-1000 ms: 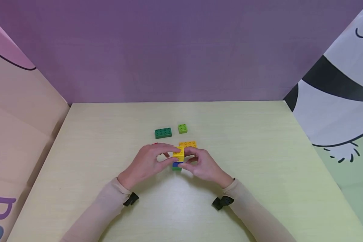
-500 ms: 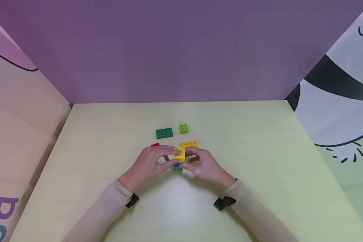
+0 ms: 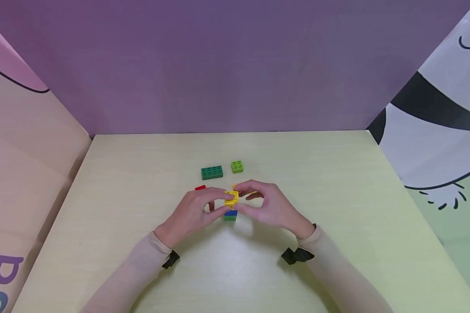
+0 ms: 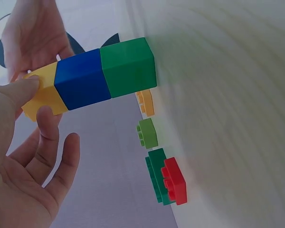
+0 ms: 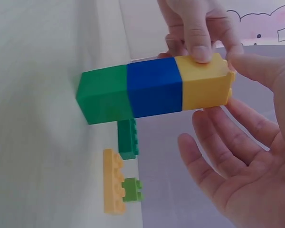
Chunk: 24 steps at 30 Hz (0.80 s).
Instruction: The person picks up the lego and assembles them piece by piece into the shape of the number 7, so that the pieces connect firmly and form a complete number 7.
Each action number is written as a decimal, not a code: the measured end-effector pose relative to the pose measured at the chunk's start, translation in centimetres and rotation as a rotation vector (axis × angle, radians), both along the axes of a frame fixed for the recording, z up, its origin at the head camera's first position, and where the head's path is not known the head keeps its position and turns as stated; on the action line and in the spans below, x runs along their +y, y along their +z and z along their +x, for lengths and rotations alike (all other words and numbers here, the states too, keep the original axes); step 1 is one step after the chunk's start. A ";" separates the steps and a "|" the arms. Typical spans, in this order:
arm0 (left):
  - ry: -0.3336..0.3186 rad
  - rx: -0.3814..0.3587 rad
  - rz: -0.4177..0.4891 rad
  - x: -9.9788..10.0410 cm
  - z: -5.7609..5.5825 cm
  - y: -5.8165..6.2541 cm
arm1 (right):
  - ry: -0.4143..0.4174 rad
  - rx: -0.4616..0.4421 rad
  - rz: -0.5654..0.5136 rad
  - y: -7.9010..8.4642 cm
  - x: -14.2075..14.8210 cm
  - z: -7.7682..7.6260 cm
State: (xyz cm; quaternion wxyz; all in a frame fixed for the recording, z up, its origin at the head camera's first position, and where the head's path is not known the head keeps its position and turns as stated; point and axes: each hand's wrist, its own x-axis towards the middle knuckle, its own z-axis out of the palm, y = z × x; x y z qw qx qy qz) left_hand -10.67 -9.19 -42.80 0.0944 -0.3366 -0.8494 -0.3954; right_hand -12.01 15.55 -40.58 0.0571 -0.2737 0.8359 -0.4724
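Observation:
A stack of toy building bricks stands upright between my hands: a yellow brick [image 3: 230, 201] on top, a blue brick [image 4: 83, 79] in the middle and a green brick [image 5: 104, 95] at the bottom, which appears to rest on the table. My left hand [image 3: 193, 213] pinches the yellow brick between thumb and index finger, the other fingers loose. On the opposite side my right hand [image 3: 272, 204] has thumb and index finger spread around the yellow brick's upper edge, close to its studs. Whether those fingertips touch it is hard to tell.
Behind the stack lie an orange-yellow brick [image 5: 112, 183], a dark green brick [image 3: 212, 172] and a small lime green brick [image 3: 236, 166]. A red brick [image 4: 175, 183] is partly hidden by my left hand in the head view. A purple wall [image 3: 231, 65] borders the table's far edge.
My right hand has moved slightly up and to the right, its thumb leaving the blue brick's level and its fingers spreading wider. The left hand keeps its pinch and the stack stays put.

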 end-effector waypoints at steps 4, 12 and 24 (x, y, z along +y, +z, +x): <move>0.000 0.013 0.007 0.0 -0.1 -0.1 | -0.004 -0.002 -0.007 0.3 -0.2 -0.2; -0.012 0.051 0.005 0.2 -0.2 -0.3 | -0.031 0.017 -0.031 -0.6 -0.4 -0.2; -0.022 -0.152 -0.156 -0.8 -0.2 -0.4 | -0.029 -0.004 -0.075 -1.4 -0.9 -0.1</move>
